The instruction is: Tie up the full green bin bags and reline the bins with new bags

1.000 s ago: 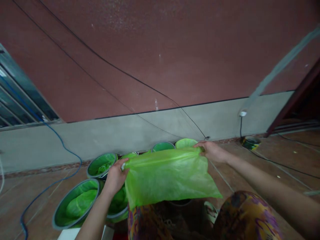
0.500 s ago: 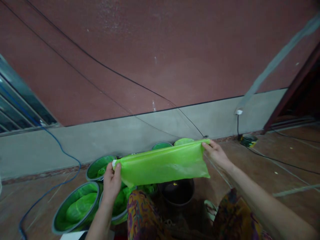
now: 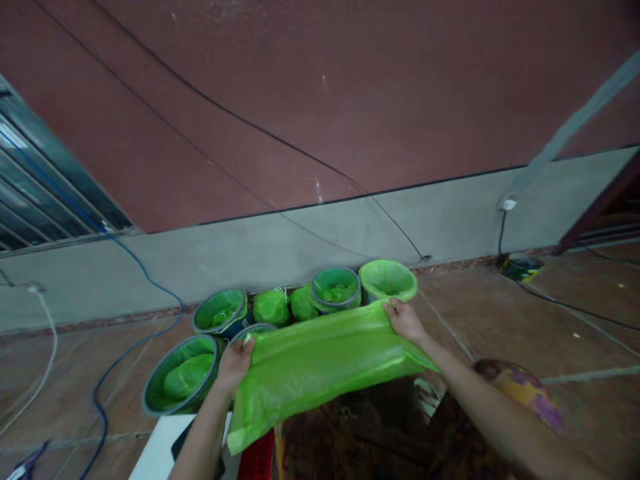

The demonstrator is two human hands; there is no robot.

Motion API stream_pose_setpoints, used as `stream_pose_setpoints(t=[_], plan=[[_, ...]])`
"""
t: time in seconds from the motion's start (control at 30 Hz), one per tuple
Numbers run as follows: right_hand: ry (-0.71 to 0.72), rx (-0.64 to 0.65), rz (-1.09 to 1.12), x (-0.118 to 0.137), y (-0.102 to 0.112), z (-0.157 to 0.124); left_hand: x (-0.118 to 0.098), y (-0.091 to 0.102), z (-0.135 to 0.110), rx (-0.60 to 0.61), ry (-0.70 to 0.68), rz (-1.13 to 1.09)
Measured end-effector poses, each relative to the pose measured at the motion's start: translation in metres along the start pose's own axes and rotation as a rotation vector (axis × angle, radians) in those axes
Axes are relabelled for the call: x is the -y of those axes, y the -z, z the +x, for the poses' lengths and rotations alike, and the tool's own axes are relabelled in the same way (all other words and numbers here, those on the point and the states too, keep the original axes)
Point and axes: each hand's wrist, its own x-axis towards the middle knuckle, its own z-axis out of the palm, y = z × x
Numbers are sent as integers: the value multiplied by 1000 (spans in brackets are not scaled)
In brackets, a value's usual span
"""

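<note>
A bright green plastic bag (image 3: 320, 367) is stretched flat between my two hands, above my lap. My left hand (image 3: 236, 363) pinches its upper left corner, where a small white bit shows at the fingertips. At the upper right corner, my right hand (image 3: 404, 321) has its fingers closed on the edge. The lower edge hangs free and curls up toward my right forearm. Beyond the bag stand several buckets lined with the same green plastic, among them a wide-mouthed bucket (image 3: 388, 280) and a grey-rimmed bucket (image 3: 336, 289).
Tied green bundles (image 3: 271, 307) sit between the buckets by the wall. At the left is a large lined tub (image 3: 181, 375), with a white board (image 3: 159, 447) in front. A blue cable (image 3: 134, 343) crosses the floor. A dark tin (image 3: 521, 268) stands at the right.
The bag has come down and closer to my lap, opening out wider. Both hands still hold its corners. The view has shifted, and more of the buckets behind shows.
</note>
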Motion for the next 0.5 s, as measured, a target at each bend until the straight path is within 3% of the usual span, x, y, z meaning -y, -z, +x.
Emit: stream_pose_setpoints(t=[0.1,0.2,0.27,0.37,0.43,0.5], plan=[[-138,112,77,-28,-41,-29,42,1,-16,7,220,-183],[-327,187,179,-41,-59,-50,69,-1,-33,47,441,-439],[-481,313,374,-42,-60,-59,79,-2,-43,162,585,-599],[-699,695,763,-40,-52,-72,89,4,-56,308,701,-712],[-758,889,907,-41,-47,-85,95,9,-64,287,687,-691],[-769,939,945,-44,-43,-99,101,15,-70,247,648,-628]])
